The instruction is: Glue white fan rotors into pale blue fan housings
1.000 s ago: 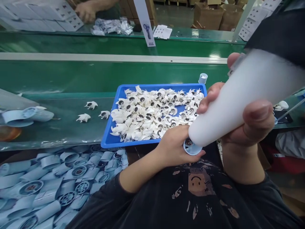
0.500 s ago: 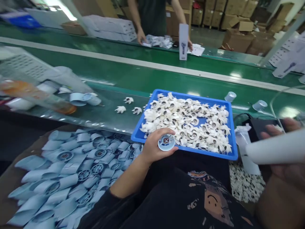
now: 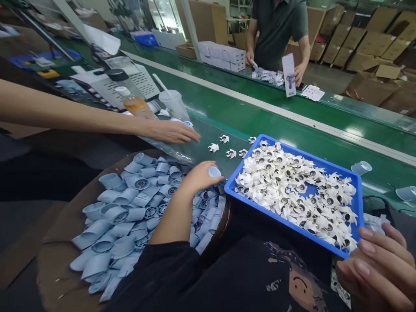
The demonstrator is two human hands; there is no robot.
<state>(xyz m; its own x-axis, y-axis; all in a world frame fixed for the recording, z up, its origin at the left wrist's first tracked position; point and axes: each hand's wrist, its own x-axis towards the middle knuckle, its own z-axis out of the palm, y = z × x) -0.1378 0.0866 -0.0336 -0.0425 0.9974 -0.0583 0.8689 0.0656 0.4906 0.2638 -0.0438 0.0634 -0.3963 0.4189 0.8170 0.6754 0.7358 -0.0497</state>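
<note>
A: So, what has the left hand (image 3: pixel 199 178) got?

B: A single pale blue plastic fan housing (image 3: pixel 214 172), with the fingers (image 3: pixel 195 175) clenched around it, over a pile of matching housings (image 3: pixel 130 208) on a round brown board (image 3: pixel 55 268).

A: And the right hand (image 3: pixel 377 273)?

B: Low on the right, just beside a corner of the blue tray (image 3: pixel 276 219) heaped with white plastic impellers (image 3: pixel 292 195). Its fingers (image 3: pixel 367 247) are loosely curled; I can't tell whether they hold anything.

A: Anyone else nearby?

B: A co-worker's hand (image 3: pixel 172 135) reaches in from the left and rests on a clear plastic sheet (image 3: pixel 169 149) near a few loose impellers (image 3: pixel 231 153). Across the green conveyor belt (image 3: pixel 260 102), another co-worker (image 3: pixel 276 30) stands with both hands beside a heap of clear bags (image 3: pixel 268 76).
</note>
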